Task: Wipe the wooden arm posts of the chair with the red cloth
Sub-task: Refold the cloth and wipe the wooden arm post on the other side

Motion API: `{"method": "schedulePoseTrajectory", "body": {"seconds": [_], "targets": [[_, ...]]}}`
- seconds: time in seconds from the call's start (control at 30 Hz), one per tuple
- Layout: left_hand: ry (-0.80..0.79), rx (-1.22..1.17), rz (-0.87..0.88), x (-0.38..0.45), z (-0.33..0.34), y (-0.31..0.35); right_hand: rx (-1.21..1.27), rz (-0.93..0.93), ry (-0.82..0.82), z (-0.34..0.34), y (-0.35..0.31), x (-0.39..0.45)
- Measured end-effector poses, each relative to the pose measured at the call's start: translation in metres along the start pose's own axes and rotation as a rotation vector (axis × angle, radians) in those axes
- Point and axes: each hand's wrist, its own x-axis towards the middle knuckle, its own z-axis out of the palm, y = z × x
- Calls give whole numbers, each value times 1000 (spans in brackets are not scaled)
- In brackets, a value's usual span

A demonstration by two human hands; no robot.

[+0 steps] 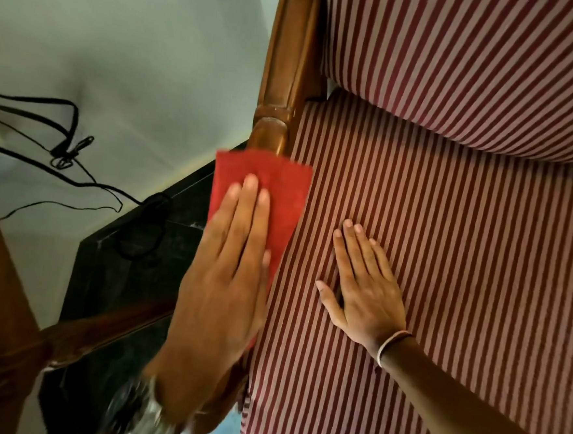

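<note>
One flat red cloth [263, 195] lies pressed against the turned brown wooden arm post [280, 91] under the left hand [222, 273], fingers straight and spread flat on it rather than gripping, probably to rub along the wood. Just beside it, the right hand [365, 283] rests open-palmed on the red-and-pink striped seat cushion [461, 263], likely bracing. Black cables [62, 153] trail left, well apart.
</note>
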Motion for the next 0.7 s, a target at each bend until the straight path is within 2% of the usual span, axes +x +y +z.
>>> {"method": "schedulePoseTrajectory", "body": {"seconds": [0.1,0.3,0.4,0.53,0.7], "targets": [[-14,50,74,-10,1,-7,-13,10,19,1,-3,-1],[22,21,27,93,-8,0,-6,3,6,-2,-1,-1],[41,-6,12,63,-3,-1,8,6,8,-3,-1,-1],[-27,4,62,-3,-3,-4,7,22,29,-2,-3,-2],[12,12,88,80,-10,-4,10,24,38,-2,-2,-1]]}}
